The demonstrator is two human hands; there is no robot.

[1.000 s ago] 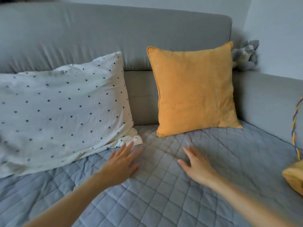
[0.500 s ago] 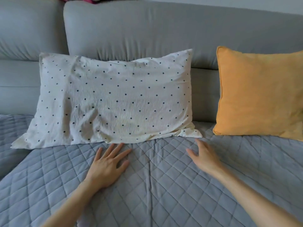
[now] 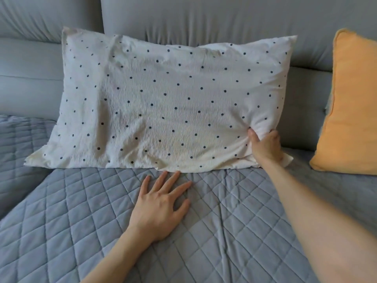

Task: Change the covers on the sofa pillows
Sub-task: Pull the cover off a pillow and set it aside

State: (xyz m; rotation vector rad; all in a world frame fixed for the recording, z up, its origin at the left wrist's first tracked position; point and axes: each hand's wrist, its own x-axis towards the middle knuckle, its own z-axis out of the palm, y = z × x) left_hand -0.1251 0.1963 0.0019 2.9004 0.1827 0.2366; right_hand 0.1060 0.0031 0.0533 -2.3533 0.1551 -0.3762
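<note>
A white pillow [image 3: 167, 107] with dark dots is leaned against the grey sofa back [image 3: 204, 19], its lower edge resting on the quilted grey cover [image 3: 81, 211] of the seat. Its lower right corner is gripped by the right hand [image 3: 265, 147]: the thumb is pressed into the front of the fabric and the fingers are curled round the edge, so the cloth is bunched there. The left hand [image 3: 161, 209] is laid flat on the quilted cover just below the pillow's lower edge, fingers spread and straight, the fingertips close to the fabric; whether it is touched cannot be told. An orange pillow [image 3: 353, 103] is propped upright against the sofa back at the right, cut off by the frame edge and set apart from the white pillow by a strip of bare sofa.
</note>
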